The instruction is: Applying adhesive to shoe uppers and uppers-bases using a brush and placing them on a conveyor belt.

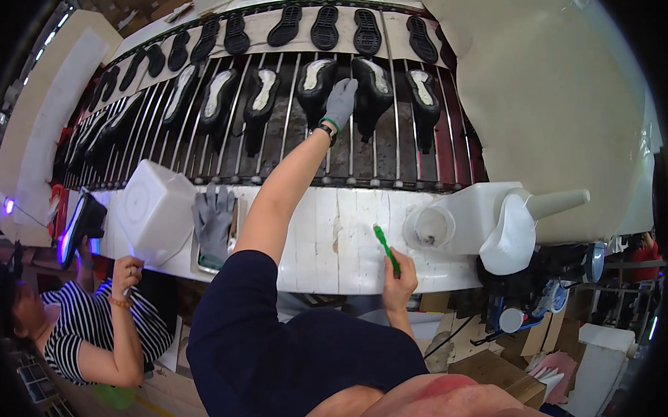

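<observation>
L hand (340,104) was by a black shoe (373,98), couldn't tell fingers' grip, R hand (400,281) gripped a green brush (387,249), & a careless nudge prob. could've tipped that shoe.

Soles (325,28) behind shoes (375,108) on conveyor (237,168)

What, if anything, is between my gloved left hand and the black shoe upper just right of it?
Nothing visible: your left hand is right at the left edge of the black shoe upper, though I can't tell whether they touch.
</observation>
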Action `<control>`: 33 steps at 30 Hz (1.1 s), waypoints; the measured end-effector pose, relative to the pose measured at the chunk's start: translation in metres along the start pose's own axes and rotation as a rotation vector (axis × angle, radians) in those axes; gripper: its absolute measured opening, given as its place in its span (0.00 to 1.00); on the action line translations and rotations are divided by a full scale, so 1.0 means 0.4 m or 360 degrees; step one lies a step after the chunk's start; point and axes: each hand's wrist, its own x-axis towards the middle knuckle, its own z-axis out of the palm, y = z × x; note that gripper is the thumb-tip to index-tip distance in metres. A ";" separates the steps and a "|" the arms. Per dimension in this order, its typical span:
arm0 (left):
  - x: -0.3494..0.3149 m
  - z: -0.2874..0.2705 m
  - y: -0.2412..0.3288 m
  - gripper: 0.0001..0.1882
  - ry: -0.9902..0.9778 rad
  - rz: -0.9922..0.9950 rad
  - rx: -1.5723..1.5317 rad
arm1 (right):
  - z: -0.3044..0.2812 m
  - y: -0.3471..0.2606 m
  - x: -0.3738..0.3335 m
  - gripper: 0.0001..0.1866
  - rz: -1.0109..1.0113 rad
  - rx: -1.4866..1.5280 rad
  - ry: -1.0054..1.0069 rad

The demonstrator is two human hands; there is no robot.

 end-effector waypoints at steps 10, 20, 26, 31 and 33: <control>0.199 0.112 -0.045 0.41 0.0044 -0.0568 0.0439 | 0.021 0.036 0.002 0.16 -0.0400 -0.0168 0.0058; 0.077 0.108 0.039 0.35 -0.0719 -0.0453 0.0126 | 0.020 0.031 0.006 0.17 -0.0387 -0.0145 0.0063; -0.088 0.068 0.144 0.25 -0.0494 -0.0779 -0.0778 | 0.001 0.052 -0.005 0.18 -0.0633 0.0003 0.0239; -0.327 -0.051 0.371 0.24 0.0263 -0.0042 -0.1083 | -0.038 0.038 -0.003 0.13 -0.0398 0.0144 0.0343; -0.491 -0.117 0.435 0.24 0.0290 0.0315 -0.1046 | -0.085 0.029 0.024 0.13 -0.0215 0.0173 0.0417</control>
